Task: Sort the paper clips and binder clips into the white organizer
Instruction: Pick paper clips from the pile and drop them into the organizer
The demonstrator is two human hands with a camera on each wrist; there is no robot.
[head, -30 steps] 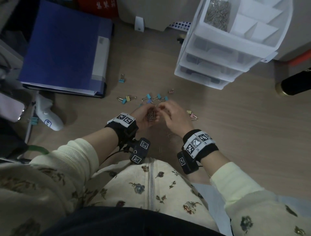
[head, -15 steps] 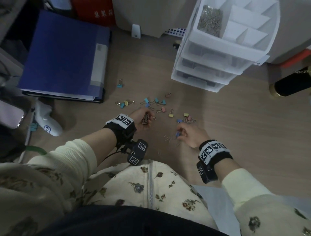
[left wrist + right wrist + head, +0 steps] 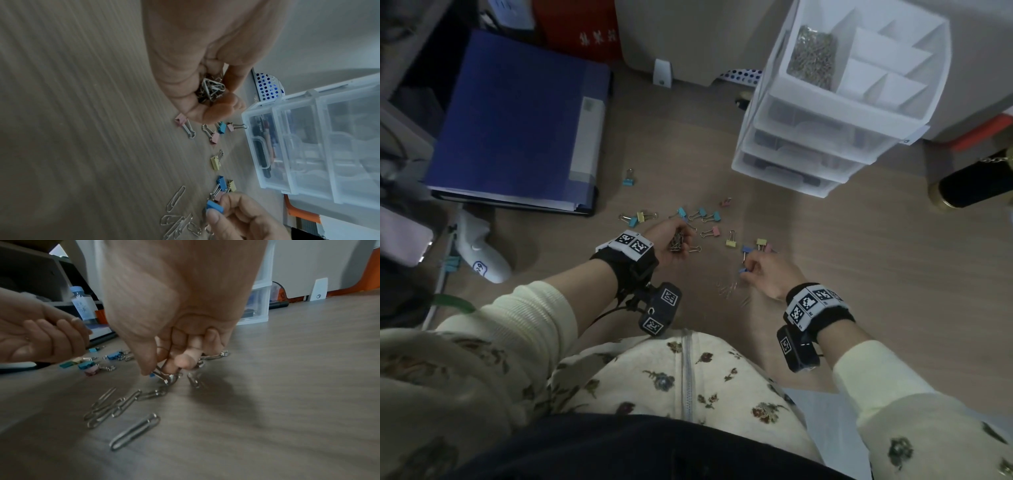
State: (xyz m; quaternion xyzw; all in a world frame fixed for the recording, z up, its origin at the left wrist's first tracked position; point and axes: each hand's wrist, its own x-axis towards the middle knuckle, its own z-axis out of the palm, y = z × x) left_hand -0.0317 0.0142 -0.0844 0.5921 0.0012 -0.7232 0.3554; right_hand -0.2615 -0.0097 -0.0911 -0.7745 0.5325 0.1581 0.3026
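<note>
My left hand (image 3: 671, 240) cups a bunch of silver paper clips (image 3: 211, 89) (image 3: 676, 242) just above the wooden desk. My right hand (image 3: 753, 267) pinches a blue binder clip (image 3: 214, 206) (image 3: 743, 270) low over the desk. Several loose paper clips (image 3: 123, 404) (image 3: 726, 289) lie beside it. Coloured binder clips (image 3: 709, 219) are scattered between both hands and the white organizer (image 3: 822, 126). Its top left compartment holds a heap of paper clips (image 3: 813, 56); the other top compartments look bare.
A blue folder (image 3: 517, 120) lies at the back left, with one blue binder clip (image 3: 628, 180) near its corner. A white device (image 3: 482, 253) sits at the left edge. A dark cylinder (image 3: 976, 185) lies at the right. A labelled bottle (image 3: 82, 305) stands behind.
My right hand has drawn away from the left one, moved right and toward me, and now pinches a blue binder clip. The left hand has kept its bunch of paper clips.
</note>
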